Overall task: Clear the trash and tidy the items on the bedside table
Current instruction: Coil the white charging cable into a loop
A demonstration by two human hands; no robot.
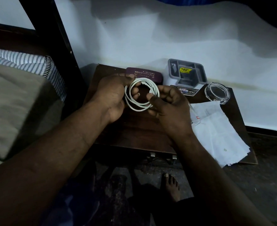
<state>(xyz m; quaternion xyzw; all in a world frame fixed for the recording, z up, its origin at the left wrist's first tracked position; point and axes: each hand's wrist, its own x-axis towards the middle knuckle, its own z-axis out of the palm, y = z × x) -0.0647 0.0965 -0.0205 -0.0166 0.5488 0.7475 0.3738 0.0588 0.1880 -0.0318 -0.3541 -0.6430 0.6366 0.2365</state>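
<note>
Bare foot [170, 185], both hands [111, 97] [168, 108] gripping smooth white coiled cable [141, 97]

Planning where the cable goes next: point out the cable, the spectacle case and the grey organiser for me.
cable [135, 106]: head view, lower arc of the white coil held between both hands.
spectacle case [152, 75]: head view, lid beside the printed lettering.
grey organiser [201, 74]: head view, right rim.

A purple spectacle case [144, 74], grey organiser [187, 73], clear jar [217, 93] and papers [216, 132] are carried by the dark tabletop [134, 134].
</note>
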